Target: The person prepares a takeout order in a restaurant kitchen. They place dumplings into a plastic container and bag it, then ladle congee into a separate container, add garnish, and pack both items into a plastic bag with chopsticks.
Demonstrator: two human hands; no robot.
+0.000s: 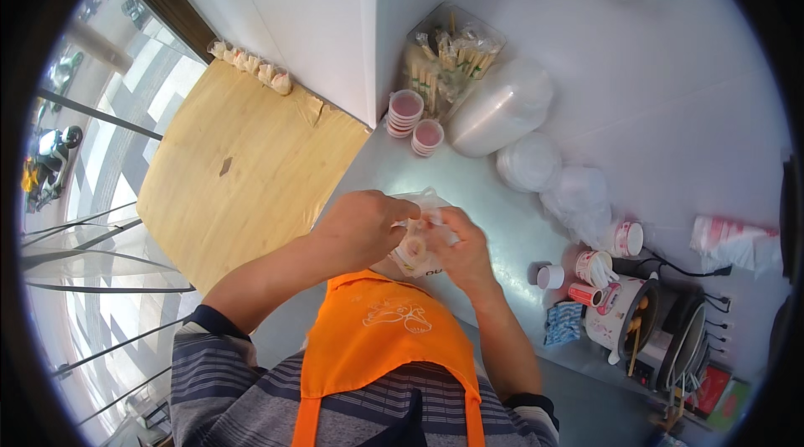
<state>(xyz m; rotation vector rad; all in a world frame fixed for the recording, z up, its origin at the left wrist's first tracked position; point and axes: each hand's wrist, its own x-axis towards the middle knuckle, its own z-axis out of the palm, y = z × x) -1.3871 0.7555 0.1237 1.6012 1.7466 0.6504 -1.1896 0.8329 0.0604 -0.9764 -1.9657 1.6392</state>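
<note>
Close in front of my chest, a translucent plastic bag (416,263) stands over the metal counter (521,239). Something pale and round shows through its film, but I cannot tell what it is. My left hand (370,221) pinches the gathered top of the bag from the left. From the other side, the fingers of my right hand (461,243) grip the same film. Both hands nearly meet above the bag, and the fingertips are slightly blurred. An orange apron (389,334) covers my front just below.
Lidded cups (405,109) stand stacked before a bin of wrapped chopsticks (449,51). Plastic rolls (502,107) and stacked clear lids (529,162) line the wall. Rightward are paper cups (593,266), a blue cloth (563,323) and a cooker (609,315). Small bags (251,67) edge the wooden board (251,158).
</note>
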